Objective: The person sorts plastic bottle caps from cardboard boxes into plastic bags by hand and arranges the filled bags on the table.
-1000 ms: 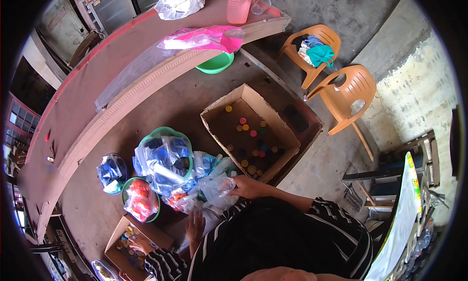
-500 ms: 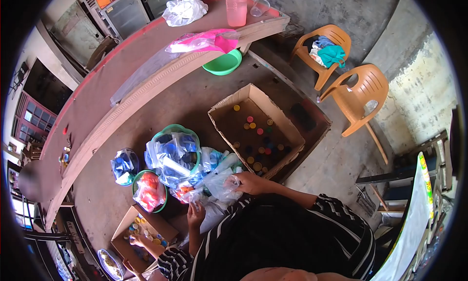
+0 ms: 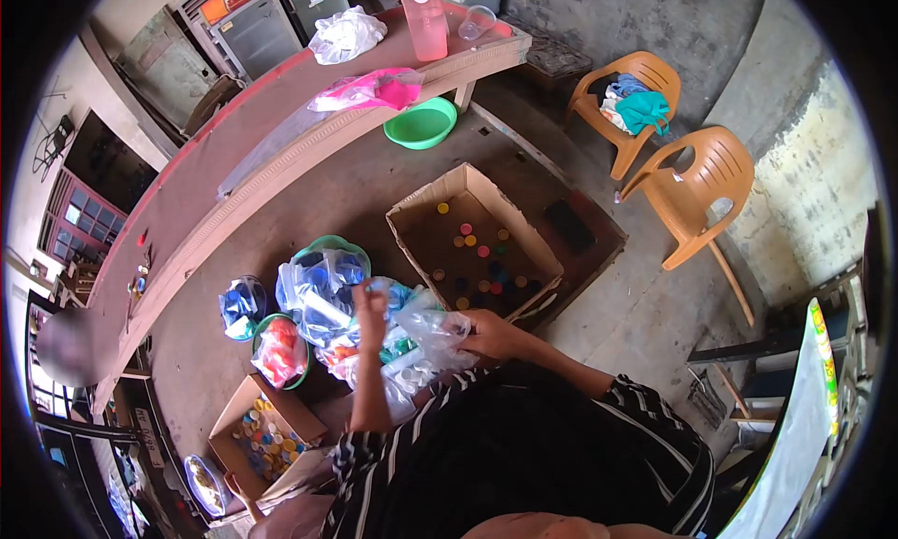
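Note:
My right hand (image 3: 488,337) is closed on a clear plastic bag (image 3: 438,331) in front of my body. My left hand (image 3: 370,303) is raised over the heap of bags, its fingers curled and slightly blurred; what they hold, if anything, I cannot make out. Below it, several bagged bottle caps lie together. A green basin (image 3: 360,249) holds bags with blue contents (image 3: 318,287). A bag of red and orange caps (image 3: 279,352) sits in a smaller green basket. At lower left stands a small cardboard box (image 3: 304,413) with loose yellow, white and blue caps (image 3: 267,436).
A large cardboard box (image 3: 400,235) with scattered caps stands ahead. Beyond it is an empty-looking green basin (image 3: 421,128). A long curved table (image 3: 253,100) carries a pink bottle (image 3: 427,29) and a white bag (image 3: 346,36). Two orange chairs (image 3: 697,198) stand at right.
My left hand has moved from the small cap box, up and right, to above the bags. My right hand still holds the clear bag, slightly farther right. The camera view has shifted a little.

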Motion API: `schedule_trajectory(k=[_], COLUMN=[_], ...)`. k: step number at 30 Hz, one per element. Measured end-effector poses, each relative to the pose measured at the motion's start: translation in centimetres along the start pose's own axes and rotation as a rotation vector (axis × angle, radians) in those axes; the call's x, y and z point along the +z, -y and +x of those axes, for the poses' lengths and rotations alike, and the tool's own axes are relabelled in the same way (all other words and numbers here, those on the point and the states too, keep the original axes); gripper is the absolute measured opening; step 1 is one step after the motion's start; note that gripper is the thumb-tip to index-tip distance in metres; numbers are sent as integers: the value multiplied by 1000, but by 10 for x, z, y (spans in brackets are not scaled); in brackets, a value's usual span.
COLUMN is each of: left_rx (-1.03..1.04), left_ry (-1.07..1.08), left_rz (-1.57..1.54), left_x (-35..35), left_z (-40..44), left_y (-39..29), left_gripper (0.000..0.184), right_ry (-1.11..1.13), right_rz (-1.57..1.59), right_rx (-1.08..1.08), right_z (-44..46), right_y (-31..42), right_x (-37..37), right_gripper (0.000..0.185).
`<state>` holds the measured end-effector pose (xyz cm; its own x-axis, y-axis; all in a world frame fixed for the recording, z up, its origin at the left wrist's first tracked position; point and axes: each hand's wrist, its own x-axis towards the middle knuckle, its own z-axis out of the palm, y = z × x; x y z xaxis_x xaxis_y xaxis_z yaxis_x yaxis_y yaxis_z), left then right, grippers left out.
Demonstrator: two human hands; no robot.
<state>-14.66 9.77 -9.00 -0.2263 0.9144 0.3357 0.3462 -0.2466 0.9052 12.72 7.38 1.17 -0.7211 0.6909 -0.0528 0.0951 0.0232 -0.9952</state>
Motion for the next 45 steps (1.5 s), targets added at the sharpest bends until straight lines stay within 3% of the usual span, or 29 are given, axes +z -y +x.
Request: schedule_trajectory(k=[1, 2, 3, 6, 7, 8, 11, 12, 14, 16, 22, 24, 27, 29, 31, 32, 34, 36, 39, 45], left_rx=[-377, -118, 42, 324, 231, 433, -217, -480, -377, -188, 45, -65, 153, 74, -27, 18, 102, -15, -19, 93], left_ry=[143, 192, 209, 199, 269, 319, 278, 386, 268, 199, -14, -108, -221, -207, -210, -268, -375, -382, -410, -352], left_rz=[-648, -365, 134, 160, 232, 269, -159, -109, -236, -291, -25, -117, 260, 284, 309, 321, 345, 286, 223, 325], left_x=[32, 66, 87, 117, 116, 107, 111, 96, 96, 92, 95, 107, 117, 125, 132, 133, 136, 136, 139, 145], left_z=[2, -2, -2, -6, -8, -5, 0, 10, 26, 39, 62, 61, 50, 37, 25, 24, 22, 22, 32, 48], left_y=[25, 15, 5, -12, -16, -22, -32, -82, -141, -155, -220, -210, -172, -140, -111, -107, -104, -114, -121, -140], left_gripper=[27, 26, 33, 45, 49, 52, 32, 53, 69, 72, 45, 30, 11, 9, 13, 13, 14, 17, 17, 14], right_ry=[-17, -33, -49, -118, -124, -134, -161, -154, -176, -181, -208, -231, -124, -100, -121, -132, 8, 166, 258, 410], right_rz=[10, 20, 30, -8, -11, 42, 129, 153, 140, 127, -305, -322, -262, -257, -369, -426, -525, -575, -720, -1214], right_rx=[22, 45, 70, -26, -39, -21, -52, -89, -96, -161, -428, -435, -414, -436, -241, -142, 34, 158, -135, -226], right_z=[-5, -10, -16, -27, -31, -34, -31, -25, -16, 2, 31, 41, 56, 62, 74, 79, 76, 66, 60, 62], right_y=[5, 9, 11, -3, -7, -6, -9, -12, 16, 17, 54, 37, -10, -30, -87, -114, -131, -140, -186, -190], right_x=[-6, -12, -18, -38, -47, -54, -80, -91, -107, -121, -134, -134, -142, -146, -159, -167, -172, -169, -145, -122], right_gripper=[30, 30, 30, 31, 29, 28, 23, 21, 21, 20, 15, 14, 26, 34, 33, 33, 20, 15, 10, 14])
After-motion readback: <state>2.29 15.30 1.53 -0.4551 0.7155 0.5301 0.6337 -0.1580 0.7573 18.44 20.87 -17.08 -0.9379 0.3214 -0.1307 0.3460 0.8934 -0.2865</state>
